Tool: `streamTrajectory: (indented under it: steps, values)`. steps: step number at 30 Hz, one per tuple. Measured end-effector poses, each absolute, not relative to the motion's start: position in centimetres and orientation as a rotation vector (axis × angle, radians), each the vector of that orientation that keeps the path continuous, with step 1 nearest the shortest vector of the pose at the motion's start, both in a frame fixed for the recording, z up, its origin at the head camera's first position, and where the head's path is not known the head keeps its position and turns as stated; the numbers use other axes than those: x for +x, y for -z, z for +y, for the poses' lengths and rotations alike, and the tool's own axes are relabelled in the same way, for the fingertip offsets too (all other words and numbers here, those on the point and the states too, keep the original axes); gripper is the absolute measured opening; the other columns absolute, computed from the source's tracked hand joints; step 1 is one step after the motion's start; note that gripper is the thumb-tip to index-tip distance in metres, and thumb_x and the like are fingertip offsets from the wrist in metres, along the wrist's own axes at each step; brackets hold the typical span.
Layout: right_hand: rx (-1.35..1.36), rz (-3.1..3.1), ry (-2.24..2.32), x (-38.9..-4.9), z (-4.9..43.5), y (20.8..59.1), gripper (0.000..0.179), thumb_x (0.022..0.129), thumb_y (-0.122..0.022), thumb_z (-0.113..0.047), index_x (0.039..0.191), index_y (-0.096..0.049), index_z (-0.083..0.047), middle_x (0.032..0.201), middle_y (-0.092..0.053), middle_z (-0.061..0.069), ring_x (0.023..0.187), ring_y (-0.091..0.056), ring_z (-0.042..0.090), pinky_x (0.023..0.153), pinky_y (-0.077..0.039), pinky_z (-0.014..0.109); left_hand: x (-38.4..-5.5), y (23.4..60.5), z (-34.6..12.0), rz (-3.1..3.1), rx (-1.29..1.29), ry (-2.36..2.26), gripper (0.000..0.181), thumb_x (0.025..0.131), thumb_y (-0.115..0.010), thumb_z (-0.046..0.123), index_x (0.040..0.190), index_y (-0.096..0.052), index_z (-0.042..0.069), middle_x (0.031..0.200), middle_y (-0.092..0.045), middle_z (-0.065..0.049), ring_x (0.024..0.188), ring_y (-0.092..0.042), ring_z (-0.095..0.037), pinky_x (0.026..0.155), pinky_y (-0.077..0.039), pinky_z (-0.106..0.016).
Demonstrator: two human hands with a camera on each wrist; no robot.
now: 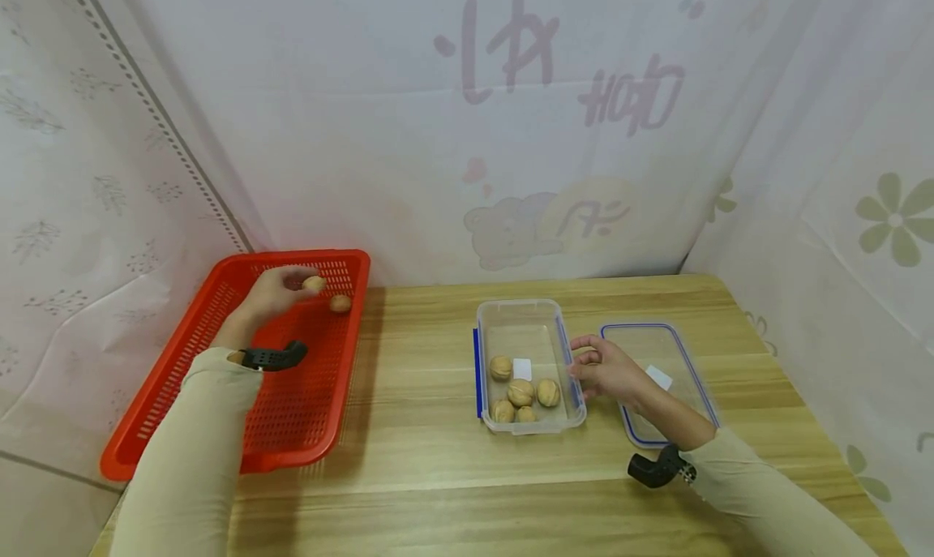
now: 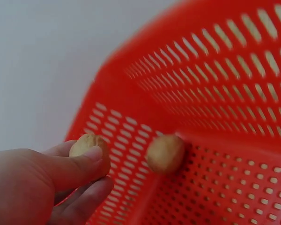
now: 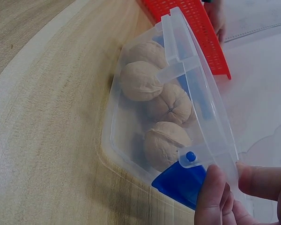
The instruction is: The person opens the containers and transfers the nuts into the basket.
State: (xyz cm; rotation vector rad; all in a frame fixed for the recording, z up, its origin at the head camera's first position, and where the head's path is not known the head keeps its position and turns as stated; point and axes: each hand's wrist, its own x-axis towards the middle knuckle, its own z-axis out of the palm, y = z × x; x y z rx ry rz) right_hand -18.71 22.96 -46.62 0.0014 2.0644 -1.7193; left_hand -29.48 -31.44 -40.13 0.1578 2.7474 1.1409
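My left hand point(image 1: 280, 292) pinches a walnut point(image 2: 90, 152) between thumb and fingers, inside the far part of the red basket point(image 1: 353, 354). Another walnut point(image 1: 340, 303) lies on the basket floor in its far right corner, just beyond my fingers. In the middle of the table stands a clear plastic box point(image 1: 536, 304) with blue side clips. Several walnuts point(image 1: 520, 392) and a small white square point(image 1: 521, 369) lie in its near half. My right hand point(image 1: 611, 370) holds the box's right wall at the rim, thumb and fingers on either side, beside a blue clip point(image 3: 182, 183).
A clear lid point(image 1: 645, 342) with a blue seal lies right of the box, partly beneath my right forearm. It bears a white square point(image 1: 659, 377). The wooden table point(image 1: 423, 460) meets a printed white curtain point(image 1: 394, 176) at the back and sides.
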Motion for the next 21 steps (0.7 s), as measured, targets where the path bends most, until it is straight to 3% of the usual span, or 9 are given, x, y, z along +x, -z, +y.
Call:
streamTrajectory:
  steps: [11,21]
  values:
    - [-0.005,2.089,1.707,-18.6,22.9,46.6,0.048,0.1,-0.06,-0.001,0.142,-0.037,0.007,0.099,-0.059,0.008,0.082,-0.059,0.016,0.062,-0.059,0.031,-30.0,44.3,-32.3,2.728,-0.089,-1.225,0.051,0.104,-0.057,0.01,0.147,-0.042,-0.012,0.146,-0.042,-0.037,0.133,-0.041,-0.051,0.11,-0.037,-0.061]
    - [-0.006,2.091,1.705,-18.7,22.9,46.6,0.049,0.1,-0.061,-0.001,0.143,-0.037,0.007,0.098,-0.059,0.008,0.082,-0.058,0.017,0.063,-0.059,0.032,-29.9,46.0,-32.0,2.779,-0.212,-1.179,0.047,0.103,-0.057,0.007,0.143,-0.044,-0.015,0.143,-0.045,-0.038,0.127,-0.046,-0.05,0.107,-0.041,-0.058]
